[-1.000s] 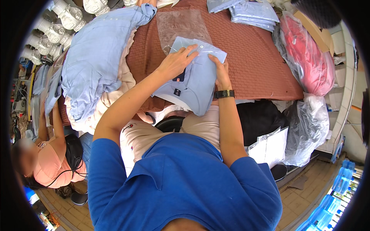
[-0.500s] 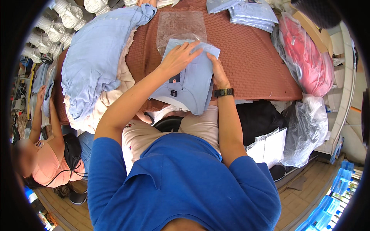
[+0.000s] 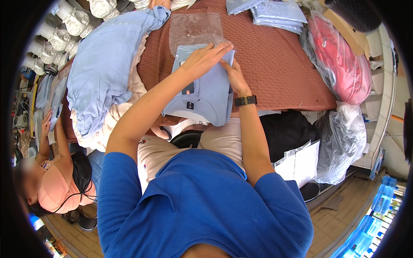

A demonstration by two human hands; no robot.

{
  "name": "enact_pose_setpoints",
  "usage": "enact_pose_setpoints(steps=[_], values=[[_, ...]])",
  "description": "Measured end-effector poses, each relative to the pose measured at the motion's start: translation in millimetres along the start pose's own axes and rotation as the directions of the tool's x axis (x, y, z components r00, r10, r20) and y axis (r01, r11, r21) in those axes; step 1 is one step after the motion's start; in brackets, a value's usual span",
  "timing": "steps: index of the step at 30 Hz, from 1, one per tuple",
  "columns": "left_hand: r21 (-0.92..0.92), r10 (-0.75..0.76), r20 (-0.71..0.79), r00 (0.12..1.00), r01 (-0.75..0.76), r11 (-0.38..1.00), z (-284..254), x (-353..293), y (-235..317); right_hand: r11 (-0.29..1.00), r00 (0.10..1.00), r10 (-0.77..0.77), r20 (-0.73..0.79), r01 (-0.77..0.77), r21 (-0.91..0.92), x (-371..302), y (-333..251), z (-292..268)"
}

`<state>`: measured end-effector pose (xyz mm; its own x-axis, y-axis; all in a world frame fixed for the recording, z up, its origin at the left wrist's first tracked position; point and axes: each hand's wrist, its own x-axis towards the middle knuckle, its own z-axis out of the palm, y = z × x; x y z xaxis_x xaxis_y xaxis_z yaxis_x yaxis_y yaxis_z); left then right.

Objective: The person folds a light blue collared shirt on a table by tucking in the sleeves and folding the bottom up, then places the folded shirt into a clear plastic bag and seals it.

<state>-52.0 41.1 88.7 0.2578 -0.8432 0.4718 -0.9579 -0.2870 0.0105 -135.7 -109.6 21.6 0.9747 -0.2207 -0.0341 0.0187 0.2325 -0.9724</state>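
The folded shirt (image 3: 211, 95) overhangs the near edge of the bench (image 3: 275, 73). Just beyond the shirt lies a plastic bag (image 3: 195, 28); to its left, a heap of garments (image 3: 101, 64); beyond it rightward, stacked shirts (image 3: 277, 17); farther right, a filled sack (image 3: 340, 60).

Light blue shirt (image 3: 208, 96), brown weave-patterned tablecloth (image 3: 275, 71), red bundle (image 3: 337, 58)

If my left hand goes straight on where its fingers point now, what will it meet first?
Probably the stack of folded blue shirts, across the brown cloth; the left hand points away and right toward it, though height is hard to judge.
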Motion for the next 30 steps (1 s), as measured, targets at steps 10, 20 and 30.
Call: enact_pose_setpoints(steps=[10, 20, 30], values=[[-0.014, 0.002, -0.017, 1.0, -0.002, 1.0, -1, 3, 3, 0.938, 0.971, -0.206, -0.12, 0.161, -0.307, 15, 2, 15], [-0.008, -0.012, 0.029, 1.0, 0.012, 1.0, -5, -3, -2, 0.977, 0.999, -0.023, -0.03, 0.016, -0.211, 9, -2, 25], [0.059, 0.006, 0.091, 0.996, -0.011, 0.998, -6, -33, 2, 0.995, 0.988, -0.032, -0.149, 0.017, -0.103, 9, 11, 27]])
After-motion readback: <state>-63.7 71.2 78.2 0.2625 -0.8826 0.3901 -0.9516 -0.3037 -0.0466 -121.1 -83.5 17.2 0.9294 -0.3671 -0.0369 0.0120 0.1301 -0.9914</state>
